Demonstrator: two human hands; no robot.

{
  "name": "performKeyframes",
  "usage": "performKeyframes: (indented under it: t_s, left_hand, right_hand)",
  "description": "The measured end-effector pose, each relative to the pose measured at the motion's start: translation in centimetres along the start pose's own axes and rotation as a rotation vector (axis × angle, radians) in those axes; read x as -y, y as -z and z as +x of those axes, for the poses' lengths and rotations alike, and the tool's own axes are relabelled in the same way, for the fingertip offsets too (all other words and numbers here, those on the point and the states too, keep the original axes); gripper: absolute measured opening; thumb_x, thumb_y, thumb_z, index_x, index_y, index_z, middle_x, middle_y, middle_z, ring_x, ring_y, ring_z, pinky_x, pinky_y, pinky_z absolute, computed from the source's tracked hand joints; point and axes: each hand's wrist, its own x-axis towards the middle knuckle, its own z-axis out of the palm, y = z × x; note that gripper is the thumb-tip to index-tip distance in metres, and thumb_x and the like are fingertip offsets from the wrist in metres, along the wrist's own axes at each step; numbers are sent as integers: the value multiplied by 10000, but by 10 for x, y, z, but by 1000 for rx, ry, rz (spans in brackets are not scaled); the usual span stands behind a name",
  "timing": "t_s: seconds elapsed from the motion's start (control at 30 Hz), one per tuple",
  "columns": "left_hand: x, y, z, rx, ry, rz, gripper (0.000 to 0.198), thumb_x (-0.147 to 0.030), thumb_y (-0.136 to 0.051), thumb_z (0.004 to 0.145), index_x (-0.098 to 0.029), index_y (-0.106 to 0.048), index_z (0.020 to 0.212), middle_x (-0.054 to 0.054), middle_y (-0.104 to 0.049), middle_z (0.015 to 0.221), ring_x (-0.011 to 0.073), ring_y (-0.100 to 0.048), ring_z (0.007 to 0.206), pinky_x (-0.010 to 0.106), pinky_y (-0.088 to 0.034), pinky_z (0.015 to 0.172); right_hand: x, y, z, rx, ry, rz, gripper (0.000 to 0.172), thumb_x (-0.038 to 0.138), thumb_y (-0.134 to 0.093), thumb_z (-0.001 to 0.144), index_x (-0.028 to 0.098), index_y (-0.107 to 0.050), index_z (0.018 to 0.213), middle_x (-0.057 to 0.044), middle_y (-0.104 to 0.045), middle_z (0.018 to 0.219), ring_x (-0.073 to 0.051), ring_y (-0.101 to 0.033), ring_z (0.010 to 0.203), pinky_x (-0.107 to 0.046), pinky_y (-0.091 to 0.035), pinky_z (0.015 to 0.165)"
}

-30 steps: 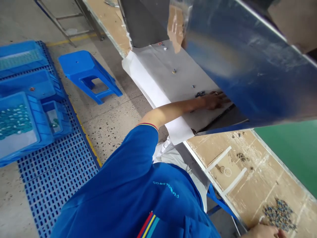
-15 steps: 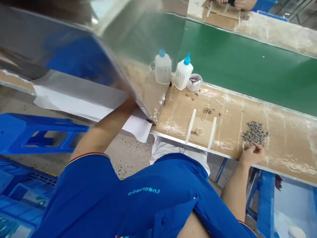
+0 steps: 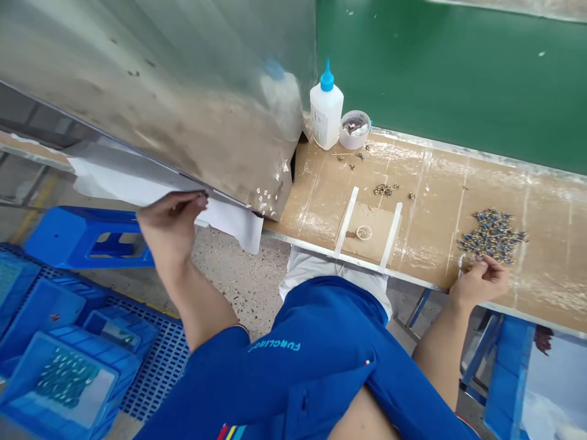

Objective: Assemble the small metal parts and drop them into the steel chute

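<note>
Pinching small dark piece (image 3: 204, 195), left hand (image 3: 170, 227); right hand (image 3: 480, 282) at knobbly metallic pile (image 3: 493, 233), grip unclear.

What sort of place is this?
Probably a workshop for assembling small parts: a pile of tiny shiny pieces lies on a long brown workbench, a nozzle-tipped bottle stands near its far edge, and blue plastic crates, one holding teal pieces, sit at lower left.

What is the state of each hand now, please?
Left hand: fingertips closed, any contents unclear.
Right hand: fingertips closed beside the small-parts pile, any contents unclear.
</note>
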Motion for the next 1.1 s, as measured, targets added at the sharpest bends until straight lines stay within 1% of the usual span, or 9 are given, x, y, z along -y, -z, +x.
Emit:
performKeyframes:
  t_s: [0.1, 0.17, 0.3, 0.43, 0.53, 0.67, 0.83, 0.97, 1.1]
  left_hand:
    - [-15, 26, -43, 43, 13, -143, 190, -157, -843, 602, -264, -804, 753, -41, -758, 678, 130, -665, 568, 239, -538, 501]
    - [-30, 24, -64, 252, 13, -307, 241, -119, -849, 632, -299, -813, 788, -34, -762, 693, 130, -677, 589, 237, -549, 505]
    - [-48, -29, -85, 693, 123, -512, 72, -210, -846, 743, -261, -815, 783, 12, -743, 696, 115, -666, 628, 215, -536, 543]
    - [-41, -99, -93, 912, 283, -564, 144, -326, -841, 755, -192, -806, 794, 57, -758, 791, 136, -685, 726, 259, -579, 685]
    - [-30, -134, -97, 968, 364, -637, 180, -310, -854, 711, -171, -796, 810, 62, -764, 841, 153, -697, 805, 283, -579, 770]
    - [-24, -161, -101, 983, 380, -705, 174, -287, -857, 689, -170, -786, 796, 45, -752, 822, 143, -682, 794, 271, -552, 762]
    - [-29, -179, -109, 984, 378, -811, 209, -334, -880, 674, -170, -776, 754, 56, -753, 864, 160, -690, 859, 297, -549, 827]
    - [-31, -185, -118, 1063, 434, -786, 273, -390, -852, 717, -152, -773, 825, 75, -762, 891, 167, -697, 825, 323, -558, 829]
    - [-27, -189, -127, 1036, 320, -708, 234, -362, -821, 749, -153, -780, 847, 59, -729, 827, 144, -655, 759, 268, -524, 711]
  right_hand:
    - [-7, -3, 3, -23, 16, -2, 190, 59, -487, 662, 230, -540, 723, -38, -568, 726, -213, -645, 728, -425, -572, 836]
    - [-11, -4, 5, -14, 27, -12, 192, 54, -491, 670, 227, -545, 735, -36, -570, 737, -210, -647, 720, -426, -571, 816]
    - [-18, -6, 7, 2, 37, -26, 177, 65, -485, 704, 225, -529, 765, -23, -565, 755, -206, -663, 715, -422, -576, 781]
    - [-16, -3, 5, 4, 37, -12, 206, 29, -455, 723, 213, -532, 777, -13, -552, 748, -189, -644, 703, -406, -569, 780]
    - [-11, -1, 1, 24, 22, -5, 227, 8, -443, 734, 200, -543, 801, -14, -556, 768, -170, -631, 712, -374, -563, 781]
    - [-5, -1, -1, 29, 0, -5, 211, 8, -455, 750, 193, -540, 806, -27, -574, 805, -167, -646, 783, -344, -560, 811]
    - [-7, -2, 2, 8, 38, 11, 155, 75, -437, 802, 209, -510, 828, -8, -558, 788, -146, -629, 726, -327, -566, 776]
    - [-3, 1, -17, -54, 233, 123, 79, 271, -454, 877, 213, -502, 900, -5, -550, 784, -134, -573, 632, -311, -540, 656]
    - [15, -5, -68, 276, 343, 161, 224, 424, -532, 901, 204, -573, 918, -18, -623, 791, -144, -609, 647, -313, -537, 650]
